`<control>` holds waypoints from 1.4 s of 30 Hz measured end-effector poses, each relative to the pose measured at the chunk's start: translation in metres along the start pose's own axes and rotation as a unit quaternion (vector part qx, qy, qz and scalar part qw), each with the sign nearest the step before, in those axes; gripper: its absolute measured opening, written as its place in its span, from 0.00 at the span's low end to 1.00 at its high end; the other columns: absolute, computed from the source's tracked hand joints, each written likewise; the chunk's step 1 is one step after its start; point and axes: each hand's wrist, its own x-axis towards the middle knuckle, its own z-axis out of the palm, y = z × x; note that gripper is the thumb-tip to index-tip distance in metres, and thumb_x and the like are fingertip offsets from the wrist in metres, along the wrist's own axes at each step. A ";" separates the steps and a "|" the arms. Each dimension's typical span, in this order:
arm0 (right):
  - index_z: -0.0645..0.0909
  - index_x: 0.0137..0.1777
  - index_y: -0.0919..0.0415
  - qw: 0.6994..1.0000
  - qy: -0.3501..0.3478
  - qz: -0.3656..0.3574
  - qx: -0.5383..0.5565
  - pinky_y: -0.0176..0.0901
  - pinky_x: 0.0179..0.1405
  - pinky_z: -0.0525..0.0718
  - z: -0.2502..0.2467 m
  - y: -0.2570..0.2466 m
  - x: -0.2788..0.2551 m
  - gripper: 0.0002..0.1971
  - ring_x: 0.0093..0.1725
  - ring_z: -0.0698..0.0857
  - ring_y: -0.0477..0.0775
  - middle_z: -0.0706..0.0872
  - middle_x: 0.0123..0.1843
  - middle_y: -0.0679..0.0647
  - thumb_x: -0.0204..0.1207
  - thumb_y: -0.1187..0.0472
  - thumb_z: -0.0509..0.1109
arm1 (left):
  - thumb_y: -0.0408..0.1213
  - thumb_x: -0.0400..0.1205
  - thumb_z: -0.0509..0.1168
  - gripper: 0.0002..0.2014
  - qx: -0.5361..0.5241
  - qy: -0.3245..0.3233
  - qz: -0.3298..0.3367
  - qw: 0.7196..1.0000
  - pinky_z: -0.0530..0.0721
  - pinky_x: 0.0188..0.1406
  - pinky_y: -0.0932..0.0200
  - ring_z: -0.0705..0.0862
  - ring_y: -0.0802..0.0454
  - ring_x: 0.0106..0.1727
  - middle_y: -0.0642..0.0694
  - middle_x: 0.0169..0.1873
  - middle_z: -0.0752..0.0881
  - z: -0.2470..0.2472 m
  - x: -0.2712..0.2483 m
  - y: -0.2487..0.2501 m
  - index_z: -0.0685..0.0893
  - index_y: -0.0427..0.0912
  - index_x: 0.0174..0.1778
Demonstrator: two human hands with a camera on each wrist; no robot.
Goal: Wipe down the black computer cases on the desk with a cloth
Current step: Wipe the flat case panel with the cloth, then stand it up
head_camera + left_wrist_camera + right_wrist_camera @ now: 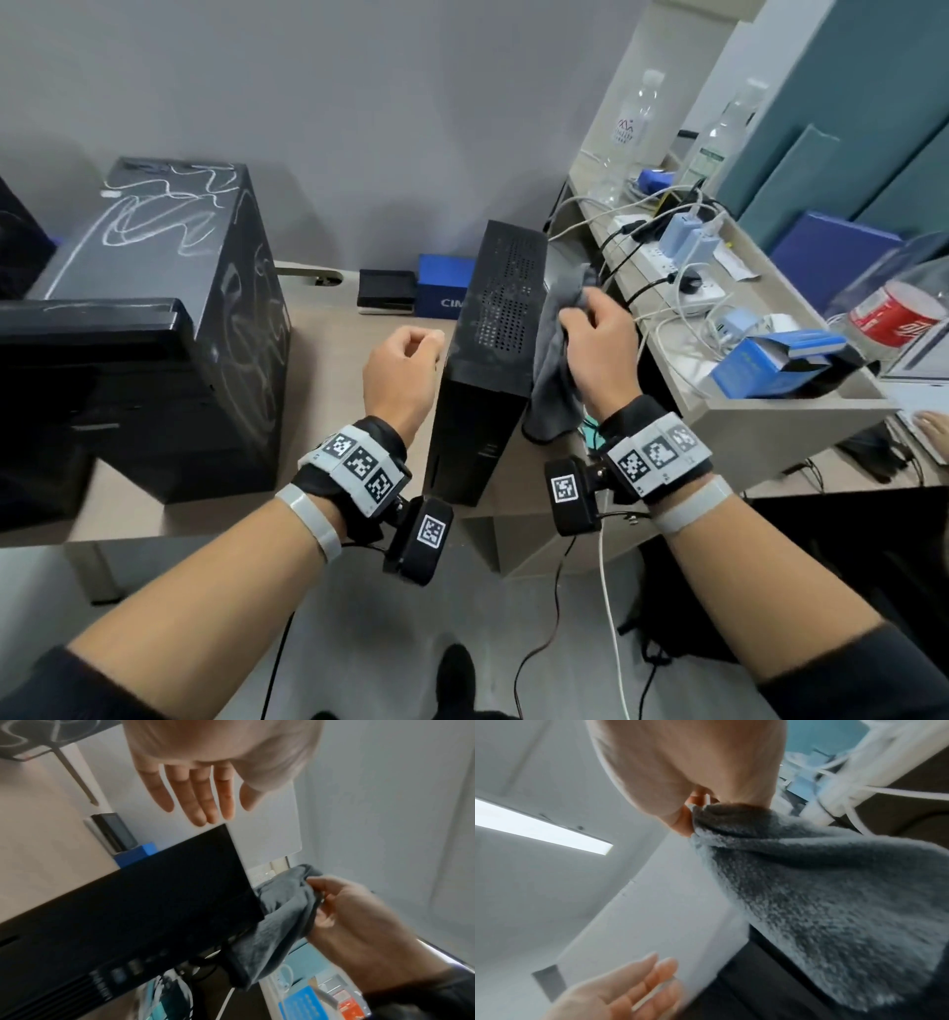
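Note:
A slim black computer case [493, 349] stands upright on the desk [328, 329], mid-frame. My right hand [590, 329] grips a bunched grey cloth [554, 360] against the case's right side; the cloth hangs down past the case's lower edge. My left hand [405, 360] hovers just left of the case with relaxed fingers and holds nothing. A larger black case [169, 288] with white scribble marks stands at the left. In the left wrist view my left hand [205, 805] is above the slim case [154, 912] and the cloth [282, 912]. The right wrist view shows the cloth [821, 902] pinched in my right hand [690, 809].
A black unit [77, 329] sits in front of the large case. A small black box [385, 290] and a blue box [441, 288] lie behind the slim case. The raised shelf at right holds a power strip [667, 257] with cables, bottles [631, 123] and a blue carton [770, 360].

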 end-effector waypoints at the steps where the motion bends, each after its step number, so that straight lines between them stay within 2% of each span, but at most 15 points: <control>1: 0.71 0.35 0.64 1.000 -0.004 -0.028 0.011 0.55 0.39 0.77 -0.003 -0.017 0.003 0.08 0.35 0.74 0.49 0.77 0.31 0.57 0.73 0.62 0.64 | 0.46 0.81 0.66 0.09 -0.015 0.009 0.024 1.000 0.88 0.50 0.47 0.86 0.53 0.39 0.55 0.32 0.88 0.000 0.001 0.010 0.86 0.50 0.37; 3: 0.77 0.40 0.67 0.996 -0.039 -0.068 0.052 0.60 0.47 0.81 0.000 -0.051 0.007 0.08 0.40 0.78 0.51 0.83 0.39 0.65 0.74 0.61 0.64 | 0.40 0.85 0.65 0.10 -0.086 -0.027 0.042 0.995 0.83 0.41 0.53 0.82 0.56 0.33 0.53 0.31 0.86 0.000 0.000 0.031 0.87 0.46 0.39; 5: 0.80 0.48 0.74 0.982 -0.134 -0.080 0.110 0.63 0.56 0.82 0.012 -0.079 0.008 0.13 0.45 0.81 0.53 0.85 0.48 0.71 0.78 0.61 0.63 | 0.47 0.90 0.59 0.16 -0.179 -0.128 -0.005 0.976 0.84 0.42 0.57 0.86 0.54 0.37 0.47 0.39 0.90 0.000 0.000 0.053 0.89 0.42 0.49; 6: 0.80 0.51 0.76 0.969 -0.195 -0.083 0.127 0.63 0.60 0.81 0.021 -0.087 0.008 0.16 0.49 0.81 0.53 0.85 0.51 0.72 0.80 0.59 0.61 | 0.54 0.90 0.55 0.23 -0.248 -0.184 -0.053 0.950 0.87 0.47 0.56 0.89 0.51 0.46 0.44 0.48 0.92 -0.003 0.002 0.062 0.88 0.41 0.57; 8: 0.82 0.51 0.73 0.949 -0.288 -0.110 0.059 0.57 0.65 0.78 0.038 -0.098 0.000 0.18 0.54 0.82 0.49 0.88 0.53 0.66 0.83 0.57 0.59 | 0.63 0.88 0.48 0.33 -0.411 -0.261 -0.141 0.862 0.88 0.60 0.48 0.89 0.43 0.62 0.37 0.62 0.89 -0.011 0.006 0.074 0.83 0.39 0.69; 10: 0.87 0.54 0.66 0.946 -0.288 -0.148 -0.032 0.48 0.70 0.76 0.048 -0.091 -0.004 0.15 0.61 0.83 0.47 0.89 0.58 0.56 0.85 0.59 0.61 | 0.62 0.88 0.48 0.33 -0.476 -0.270 -0.184 0.817 0.87 0.61 0.44 0.89 0.41 0.61 0.35 0.61 0.89 -0.019 0.012 0.073 0.84 0.37 0.66; 14: 0.90 0.59 0.55 0.985 -0.126 -0.100 -0.059 0.40 0.68 0.77 0.038 -0.062 0.007 0.13 0.61 0.84 0.47 0.89 0.59 0.52 0.79 0.60 0.67 | 0.49 0.92 0.52 0.23 -0.478 -0.114 -0.181 0.852 0.86 0.50 0.51 0.92 0.47 0.40 0.41 0.38 0.92 -0.030 0.027 0.055 0.86 0.36 0.49; 18: 0.80 0.71 0.57 0.978 -0.129 0.076 -0.147 0.58 0.72 0.77 0.034 -0.011 0.019 0.33 0.69 0.81 0.59 0.84 0.68 0.59 0.70 0.38 0.64 | 0.44 0.90 0.57 0.18 -0.473 -0.026 -0.150 0.868 0.87 0.45 0.59 0.90 0.52 0.41 0.46 0.39 0.91 -0.039 0.031 0.038 0.87 0.38 0.47; 23: 0.56 0.84 0.65 0.944 -0.213 0.159 -0.195 0.58 0.80 0.67 0.046 -0.003 0.004 0.46 0.81 0.66 0.66 0.67 0.81 0.65 0.76 0.38 0.70 | 0.32 0.86 0.61 0.09 -0.269 -0.043 -0.114 0.955 0.84 0.45 0.59 0.88 0.51 0.44 0.48 0.39 0.91 -0.017 0.025 0.013 0.86 0.36 0.47; 25: 0.54 0.83 0.68 0.940 -0.208 0.164 -0.216 0.58 0.80 0.66 0.054 -0.009 0.003 0.48 0.81 0.63 0.67 0.65 0.80 0.67 0.75 0.38 0.70 | 0.31 0.85 0.61 0.10 -0.201 -0.099 -0.096 0.970 0.86 0.50 0.58 0.88 0.48 0.51 0.42 0.49 0.90 -0.002 0.023 0.000 0.84 0.32 0.58; 27: 0.55 0.80 0.70 0.938 -0.200 0.173 -0.226 0.57 0.79 0.67 0.058 -0.016 0.003 0.46 0.80 0.64 0.67 0.66 0.78 0.67 0.75 0.39 0.71 | 0.36 0.85 0.63 0.16 -0.163 -0.148 -0.124 0.968 0.85 0.60 0.52 0.87 0.46 0.59 0.40 0.60 0.88 0.011 0.019 -0.020 0.82 0.33 0.67; 32: 0.54 0.80 0.72 0.929 -0.184 0.196 -0.253 0.54 0.73 0.68 0.069 -0.021 0.007 0.49 0.78 0.64 0.65 0.64 0.79 0.66 0.74 0.37 0.71 | 0.48 0.91 0.56 0.21 -0.235 -0.191 -0.301 0.904 0.84 0.55 0.53 0.87 0.44 0.61 0.38 0.63 0.88 0.015 0.006 -0.065 0.83 0.39 0.69; 37: 0.35 0.86 0.67 0.886 -0.197 0.239 -0.345 0.64 0.79 0.64 0.083 -0.037 0.003 0.73 0.82 0.60 0.72 0.55 0.83 0.71 0.59 0.21 0.73 | 0.53 0.92 0.48 0.26 -0.296 -0.209 -0.281 0.889 0.82 0.65 0.51 0.85 0.44 0.68 0.40 0.66 0.87 0.004 0.001 -0.057 0.80 0.42 0.75; 39: 0.35 0.86 0.62 0.881 -0.199 0.245 -0.353 0.66 0.80 0.64 0.087 -0.037 0.005 0.73 0.81 0.60 0.72 0.56 0.82 0.72 0.57 0.21 0.74 | 0.51 0.92 0.48 0.25 -0.311 -0.207 -0.278 0.885 0.82 0.65 0.52 0.86 0.45 0.67 0.40 0.67 0.87 0.001 -0.003 -0.050 0.80 0.41 0.75; 42: 0.38 0.86 0.56 0.890 -0.172 0.245 -0.344 0.61 0.75 0.72 0.090 -0.035 0.007 0.69 0.76 0.67 0.72 0.61 0.78 0.72 0.57 0.26 0.76 | 0.49 0.92 0.49 0.24 -0.312 -0.207 -0.278 0.884 0.86 0.54 0.56 0.90 0.50 0.58 0.40 0.63 0.89 0.000 -0.007 -0.049 0.81 0.39 0.73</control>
